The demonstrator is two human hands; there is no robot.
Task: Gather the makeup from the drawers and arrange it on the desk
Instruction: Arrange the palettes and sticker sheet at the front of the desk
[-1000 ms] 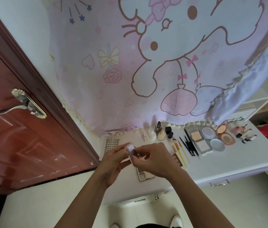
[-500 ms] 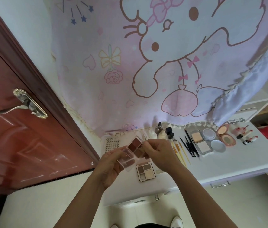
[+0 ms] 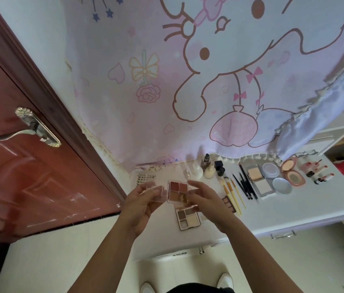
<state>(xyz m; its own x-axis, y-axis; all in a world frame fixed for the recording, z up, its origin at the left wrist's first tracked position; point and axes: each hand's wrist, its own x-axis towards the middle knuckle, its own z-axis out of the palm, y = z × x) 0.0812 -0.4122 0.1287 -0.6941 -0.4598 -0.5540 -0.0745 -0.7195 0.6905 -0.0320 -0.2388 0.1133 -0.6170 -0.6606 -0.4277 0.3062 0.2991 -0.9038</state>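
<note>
A small eyeshadow palette (image 3: 177, 190) with reddish-brown pans hangs opened flat above the white desk (image 3: 283, 210). My left hand (image 3: 143, 205) holds its clear lid (image 3: 155, 192). My right hand (image 3: 203, 199) grips the pan side. Below them lies a second open palette (image 3: 188, 218) with grey and cream pans. Further right on the desk are bottles (image 3: 209, 169), yellow brushes (image 3: 231, 194), black pencils (image 3: 245, 185), powder compacts (image 3: 259, 179), a pink compact (image 3: 292, 173) and lipsticks (image 3: 320, 173).
A pink cartoon curtain (image 3: 188, 81) hangs behind the desk. A red-brown door (image 3: 18, 166) with a metal handle (image 3: 33, 127) stands at the left. A drawer handle (image 3: 283, 234) shows under the desk's front edge. A dotted sheet (image 3: 145, 178) lies at the desk's back left.
The palette was closed between both hands a second ago. It has since been opened, with the lid swung left in my left hand and the pans facing up.
</note>
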